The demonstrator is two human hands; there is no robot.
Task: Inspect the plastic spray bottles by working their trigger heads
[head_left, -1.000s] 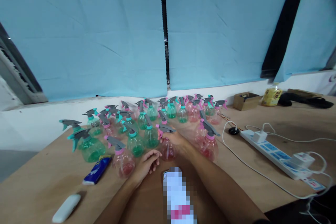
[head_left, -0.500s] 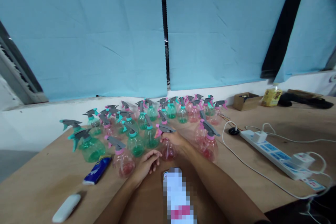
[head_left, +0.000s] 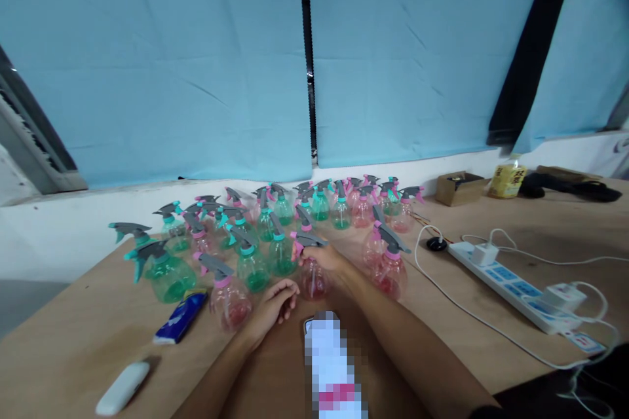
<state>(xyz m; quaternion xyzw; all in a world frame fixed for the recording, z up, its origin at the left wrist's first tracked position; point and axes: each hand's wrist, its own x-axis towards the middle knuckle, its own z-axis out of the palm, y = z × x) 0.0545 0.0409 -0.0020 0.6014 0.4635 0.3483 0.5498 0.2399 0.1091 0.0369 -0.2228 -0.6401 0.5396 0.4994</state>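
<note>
- pink spray bottle (head_left: 312, 275): clear, pink-tinted round body, pink collar, grey trigger head with pink nozzle tip pointing left; a thin tube shows inside. upright on the wooden table (head_left: 73, 347), at the front edge of the bottle group.
- right hand (head_left: 325, 258): fingers wrapped around the neck of the pink spray bottle, just under the trigger head.
- left hand (head_left: 273, 304): resting on the table, fingers loosely curled, holding nothing, just beside the bottle base.
- green spray bottle (head_left: 281, 255): immediately left of the held one.
</note>
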